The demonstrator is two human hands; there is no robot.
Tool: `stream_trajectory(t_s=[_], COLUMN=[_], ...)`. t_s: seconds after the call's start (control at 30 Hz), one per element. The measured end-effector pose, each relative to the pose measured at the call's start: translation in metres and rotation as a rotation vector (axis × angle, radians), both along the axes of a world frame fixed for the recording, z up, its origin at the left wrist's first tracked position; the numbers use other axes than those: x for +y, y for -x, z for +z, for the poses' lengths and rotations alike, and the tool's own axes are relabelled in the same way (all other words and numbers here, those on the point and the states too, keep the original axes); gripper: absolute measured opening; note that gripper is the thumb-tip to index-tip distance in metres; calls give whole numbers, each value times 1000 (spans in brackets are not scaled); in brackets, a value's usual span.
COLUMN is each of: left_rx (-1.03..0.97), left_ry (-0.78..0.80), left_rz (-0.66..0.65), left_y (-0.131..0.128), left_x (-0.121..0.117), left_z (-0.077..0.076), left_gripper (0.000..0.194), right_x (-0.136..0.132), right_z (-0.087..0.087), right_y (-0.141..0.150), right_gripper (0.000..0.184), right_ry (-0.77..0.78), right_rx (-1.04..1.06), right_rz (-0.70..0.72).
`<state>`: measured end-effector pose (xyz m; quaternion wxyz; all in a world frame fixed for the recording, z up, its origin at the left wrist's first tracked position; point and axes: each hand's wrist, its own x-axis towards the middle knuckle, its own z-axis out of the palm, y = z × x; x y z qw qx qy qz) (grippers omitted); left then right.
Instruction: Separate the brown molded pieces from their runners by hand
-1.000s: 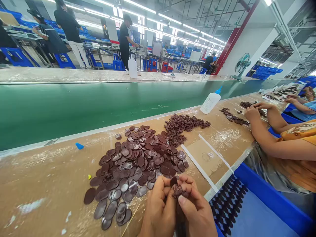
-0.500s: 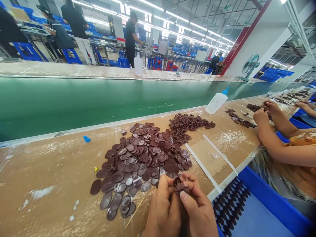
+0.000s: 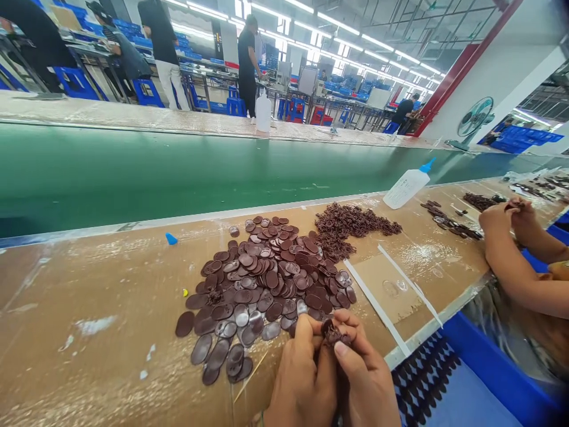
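Both hands: left hand (image 3: 300, 379) and right hand (image 3: 367, 385) meet at the lower centre of the frame, fingers curled nearly closed, pinching one small brown part (image 3: 332, 335) between thumbs and fingertips.
Risk: the piece looks tiny and half hidden by the fingers; a slack pinch could likely drop it into the heap below, where it would be lost among its like.
Oval pieces (image 3: 267, 290): dark brown heap on the bench (image 3: 98, 296), just above the hands.
Frilly bits (image 3: 351, 225): second pile, right of centre.
Squeeze bottle (image 3: 406, 187): tilted, further right.
Neighbour's hand (image 3: 500, 219): right edge of frame, at its own pile.
Green belt (image 3: 133, 172): behind the bench.
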<state>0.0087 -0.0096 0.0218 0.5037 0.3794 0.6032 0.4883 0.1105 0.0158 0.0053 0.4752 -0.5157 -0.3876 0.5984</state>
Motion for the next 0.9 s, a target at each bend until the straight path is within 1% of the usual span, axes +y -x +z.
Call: stream_trajectory(t_s=[0.13, 0.23, 0.33, 0.43, 0.53, 0.63, 0.73, 0.8, 0.9], left_rx=[118, 176, 210, 269, 345, 318, 313, 347, 361], left_ry=[-58, -25, -19, -47, -48, -179, -317, -365, -387], left_rz=[-35, -38, -66, -114, -81, -78, -72, -38, -15], left_y=[5, 6, 6, 6, 6, 7, 10, 11, 11], left_x=[2, 3, 3, 3, 2, 3, 5, 5, 3], left_z=[3, 3, -1, -6, -10, -11, -8, -4, 1], left_gripper=[20, 19, 19, 24, 27, 23, 16, 12, 15], right_x=[4, 8, 10, 12, 14, 14, 13, 13, 12], right_z=[-2, -4, -5, -3, 3, 11, 17, 21, 25], right_y=[-2, -3, -4, -5, -4, -1, 1, 2, 2], right_gripper=[19, 17, 19, 25, 27, 30, 35, 34, 28], right_ry=[13, 2, 3, 43, 68, 99, 143, 168, 176], right_rx=[7, 36, 59, 95, 147, 202, 267, 297, 302], right_rz=[9, -1, -14, -6, 26, 56, 62, 83, 116])
